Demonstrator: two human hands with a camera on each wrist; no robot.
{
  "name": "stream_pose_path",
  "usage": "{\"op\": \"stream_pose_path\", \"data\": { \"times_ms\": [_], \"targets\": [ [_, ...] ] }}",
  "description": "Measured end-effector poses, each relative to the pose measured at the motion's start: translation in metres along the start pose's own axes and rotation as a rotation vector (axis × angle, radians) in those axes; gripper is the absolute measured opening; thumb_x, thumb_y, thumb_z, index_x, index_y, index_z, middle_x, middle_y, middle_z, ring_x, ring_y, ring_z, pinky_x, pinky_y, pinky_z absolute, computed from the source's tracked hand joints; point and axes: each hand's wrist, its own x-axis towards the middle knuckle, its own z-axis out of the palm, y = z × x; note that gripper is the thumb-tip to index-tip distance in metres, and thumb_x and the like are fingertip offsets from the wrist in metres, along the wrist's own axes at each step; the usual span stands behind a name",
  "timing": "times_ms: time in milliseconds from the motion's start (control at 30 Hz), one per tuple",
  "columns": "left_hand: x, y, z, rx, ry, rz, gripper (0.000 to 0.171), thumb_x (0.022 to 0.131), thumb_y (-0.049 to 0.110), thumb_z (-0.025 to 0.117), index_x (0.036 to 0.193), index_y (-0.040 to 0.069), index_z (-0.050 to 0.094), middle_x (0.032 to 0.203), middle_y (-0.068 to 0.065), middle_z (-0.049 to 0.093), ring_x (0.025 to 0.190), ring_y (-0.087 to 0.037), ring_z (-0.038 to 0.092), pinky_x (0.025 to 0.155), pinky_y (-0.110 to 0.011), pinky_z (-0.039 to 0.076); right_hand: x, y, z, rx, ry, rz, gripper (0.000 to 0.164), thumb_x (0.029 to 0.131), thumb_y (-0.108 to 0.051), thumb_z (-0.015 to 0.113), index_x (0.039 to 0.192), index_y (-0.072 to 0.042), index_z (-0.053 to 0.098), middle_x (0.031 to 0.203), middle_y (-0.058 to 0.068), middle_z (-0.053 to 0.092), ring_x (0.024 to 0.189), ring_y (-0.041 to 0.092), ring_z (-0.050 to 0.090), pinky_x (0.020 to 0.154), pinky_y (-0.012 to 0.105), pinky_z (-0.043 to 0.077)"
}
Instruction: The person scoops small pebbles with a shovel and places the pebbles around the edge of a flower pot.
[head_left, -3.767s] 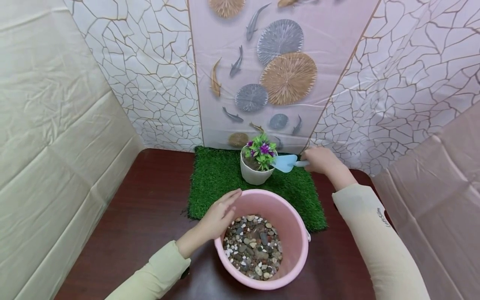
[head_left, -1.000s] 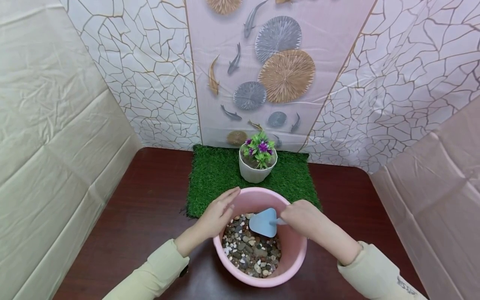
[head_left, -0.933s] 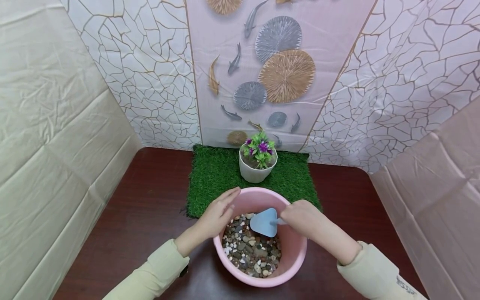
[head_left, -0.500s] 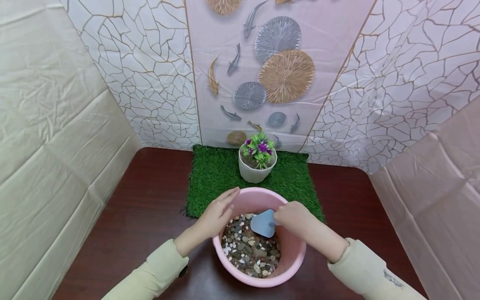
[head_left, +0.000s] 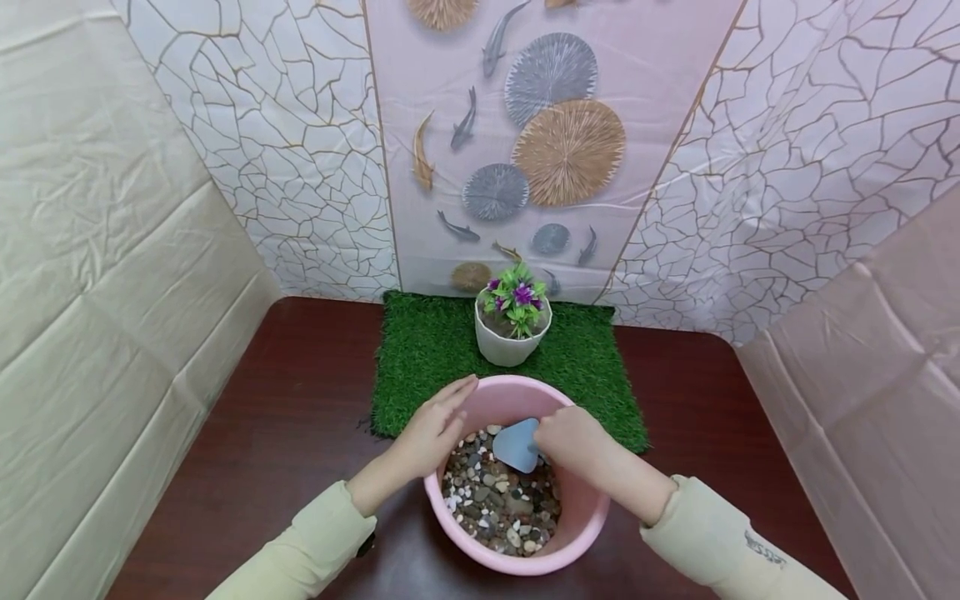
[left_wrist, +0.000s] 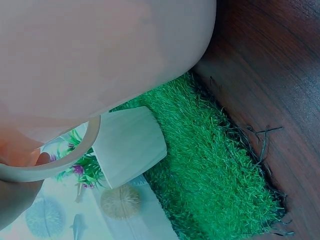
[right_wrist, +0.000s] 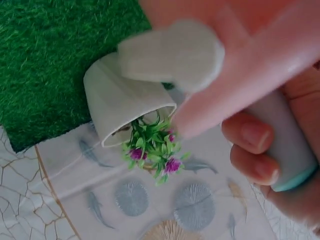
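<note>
A pink bucket (head_left: 525,565) holds a layer of mixed pebbles (head_left: 501,500). My left hand (head_left: 435,429) rests on its left rim, fingers straight along the edge and thumb spread toward the inside. In the left wrist view, the rim (left_wrist: 55,167) crosses in front of that hand. My right hand (head_left: 573,442) reaches over the right rim and grips a light blue hand trowel (head_left: 517,446), its blade tilted close over the pebbles. The right wrist view shows my fingers curled round the trowel's grey handle (right_wrist: 285,137); its blade is hidden there by the bucket wall.
Behind the bucket, a white pot (head_left: 510,346) with green leaves and purple flowers stands on a green grass mat (head_left: 427,350). A dark red-brown table (head_left: 300,400) lies beneath. Patterned cloth (head_left: 322,167) hangs at the back, with plain cloth at both sides.
My right hand brought the trowel from beside the flower pot into the bucket. Over the last second, it shifted slightly left and inward over the pebbles. My left hand stayed on the rim.
</note>
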Motion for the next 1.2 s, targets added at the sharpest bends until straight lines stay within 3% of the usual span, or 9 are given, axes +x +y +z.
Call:
{"op": "stream_pose_path", "data": {
  "times_ms": [133, 233, 333, 533, 700, 767, 900, 1000, 1200],
  "targets": [
    [-0.001, -0.001, -0.001, 0.008, -0.01, -0.005, 0.047, 0.096, 0.006, 0.041, 0.143, 0.001, 0.038, 0.149, -0.013, 0.037, 0.092, -0.022, 0.06, 0.083, -0.034, 0.048, 0.006, -0.001, 0.011, 0.055, 0.013, -0.035, 0.03, 0.069, -0.007, 0.07, 0.05, -0.02, 0.051, 0.051, -0.005, 0.055, 0.045, 0.014, 0.049, 0.044, 0.028, 0.042],
    [-0.001, -0.001, -0.002, 0.01, -0.026, -0.004, 0.047, 0.097, 0.006, 0.04, 0.143, 0.002, 0.037, 0.15, -0.013, 0.035, 0.073, -0.017, 0.053, 0.073, -0.029, 0.044, 0.007, 0.002, 0.016, 0.159, -0.031, -0.021, 0.032, 0.068, -0.003, 0.069, 0.051, -0.018, 0.047, 0.05, -0.004, 0.053, 0.044, 0.014, 0.046, 0.045, 0.028, 0.04],
    [-0.001, 0.0, -0.001, 0.009, -0.023, 0.002, 0.047, 0.096, 0.006, 0.04, 0.143, 0.0, 0.037, 0.15, -0.014, 0.036, 0.083, -0.018, 0.056, 0.076, -0.03, 0.044, 0.005, 0.002, 0.018, 0.178, -0.041, -0.006, 0.032, 0.067, -0.002, 0.07, 0.051, -0.017, 0.047, 0.05, -0.003, 0.054, 0.044, 0.015, 0.047, 0.045, 0.028, 0.04],
    [-0.001, 0.001, -0.003, 0.001, -0.015, -0.004, 0.048, 0.096, 0.006, 0.04, 0.143, 0.0, 0.037, 0.149, -0.015, 0.036, 0.102, -0.023, 0.057, 0.083, -0.036, 0.043, 0.005, -0.011, 0.021, 0.035, 0.035, -0.063, 0.028, 0.07, -0.019, 0.071, 0.05, -0.022, 0.052, 0.05, -0.007, 0.055, 0.043, 0.011, 0.045, 0.043, 0.026, 0.04],
    [0.0, -0.001, -0.004, 0.01, -0.023, -0.008, 0.048, 0.096, 0.007, 0.04, 0.144, 0.002, 0.036, 0.15, -0.013, 0.036, 0.11, -0.025, 0.056, 0.085, -0.037, 0.043, 0.004, -0.011, 0.022, 0.142, -0.01, 0.015, 0.032, 0.07, -0.012, 0.072, 0.05, -0.019, 0.048, 0.048, -0.006, 0.052, 0.041, 0.013, 0.04, 0.042, 0.029, 0.038],
    [0.001, -0.001, -0.002, -0.001, -0.015, -0.01, 0.048, 0.096, 0.007, 0.041, 0.143, 0.002, 0.037, 0.15, -0.013, 0.036, 0.123, -0.027, 0.05, 0.09, -0.039, 0.043, 0.002, -0.009, 0.022, 0.18, -0.023, 0.036, 0.032, 0.071, -0.012, 0.071, 0.05, -0.018, 0.047, 0.048, -0.005, 0.051, 0.041, 0.014, 0.038, 0.042, 0.029, 0.038],
    [0.002, -0.002, -0.002, -0.017, -0.003, -0.01, 0.048, 0.095, 0.006, 0.042, 0.143, 0.001, 0.038, 0.149, -0.014, 0.037, 0.135, -0.029, 0.038, 0.102, -0.044, 0.042, 0.002, -0.008, 0.022, 0.155, -0.013, 0.027, 0.031, 0.071, -0.012, 0.071, 0.051, -0.019, 0.049, 0.048, -0.006, 0.051, 0.041, 0.013, 0.036, 0.041, 0.029, 0.037],
    [0.001, -0.001, -0.002, -0.019, 0.0, 0.002, 0.048, 0.095, 0.005, 0.043, 0.142, -0.001, 0.038, 0.149, -0.015, 0.037, 0.136, -0.03, 0.037, 0.104, -0.047, 0.04, 0.001, -0.009, 0.022, 0.153, -0.045, 0.043, 0.028, 0.069, -0.01, 0.072, 0.052, -0.018, 0.052, 0.051, -0.005, 0.055, 0.042, 0.014, 0.043, 0.042, 0.03, 0.039],
    [0.001, 0.0, -0.001, 0.006, 0.0, 0.004, 0.048, 0.096, 0.006, 0.042, 0.142, -0.001, 0.037, 0.149, -0.015, 0.037, 0.133, -0.029, 0.042, 0.096, -0.042, 0.044, -0.001, -0.007, 0.021, 0.364, -0.154, 0.118, 0.021, 0.064, -0.004, 0.074, 0.059, -0.015, 0.058, 0.06, -0.002, 0.061, 0.052, 0.017, 0.056, 0.049, 0.031, 0.047]
  ]
}}
